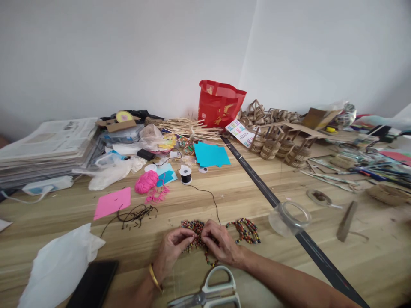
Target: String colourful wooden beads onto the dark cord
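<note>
My left hand (171, 250) and my right hand (221, 244) meet over a pile of multicoloured bead strings (192, 226) on the wooden table (257, 201). Both pinch the beadwork with their fingertips. A gold bangle (154, 278) circles my left wrist. More beaded loops (246, 230) lie just right of my right hand. A thin black thread (210, 196) runs from the beads up to a small spool (185, 173). White-handled scissors (208, 293) lie close to me, below the hands.
A clear round lid (289, 218) rests to the right on a dark strip (308, 241). Pink yarn (146, 182), pink paper (112, 202), blue paper (210, 155), a newspaper stack (45, 147), a red bag (218, 104) and small woven baskets (276, 147) crowd the back. A black phone (93, 284) lies left.
</note>
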### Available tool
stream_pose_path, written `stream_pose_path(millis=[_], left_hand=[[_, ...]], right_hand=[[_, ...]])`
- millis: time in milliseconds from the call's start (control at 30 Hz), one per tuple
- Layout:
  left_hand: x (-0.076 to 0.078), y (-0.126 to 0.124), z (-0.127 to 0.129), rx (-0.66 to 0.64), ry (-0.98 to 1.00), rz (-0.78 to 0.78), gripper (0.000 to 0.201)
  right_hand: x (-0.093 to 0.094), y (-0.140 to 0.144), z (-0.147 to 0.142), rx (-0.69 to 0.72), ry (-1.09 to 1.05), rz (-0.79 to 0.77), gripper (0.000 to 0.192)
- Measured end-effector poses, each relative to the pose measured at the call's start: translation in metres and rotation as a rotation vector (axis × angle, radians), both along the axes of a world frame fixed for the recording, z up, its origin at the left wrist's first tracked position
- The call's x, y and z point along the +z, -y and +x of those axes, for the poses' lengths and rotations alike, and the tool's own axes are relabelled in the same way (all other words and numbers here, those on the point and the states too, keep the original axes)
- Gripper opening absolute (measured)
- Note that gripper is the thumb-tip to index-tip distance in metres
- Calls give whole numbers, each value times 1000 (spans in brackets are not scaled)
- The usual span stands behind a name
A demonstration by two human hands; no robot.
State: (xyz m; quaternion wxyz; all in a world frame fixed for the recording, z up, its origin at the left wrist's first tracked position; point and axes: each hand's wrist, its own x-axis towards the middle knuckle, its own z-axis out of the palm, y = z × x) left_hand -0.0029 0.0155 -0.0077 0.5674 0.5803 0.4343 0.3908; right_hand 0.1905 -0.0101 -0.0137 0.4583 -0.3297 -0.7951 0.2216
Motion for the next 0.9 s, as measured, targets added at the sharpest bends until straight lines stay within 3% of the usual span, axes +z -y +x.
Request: stream_pose_path(millis=[900], left_hand=[[-7, 3, 3, -14, -78, 95, 12]], right_hand=[[-3, -2, -1, 21, 26, -20, 12]])
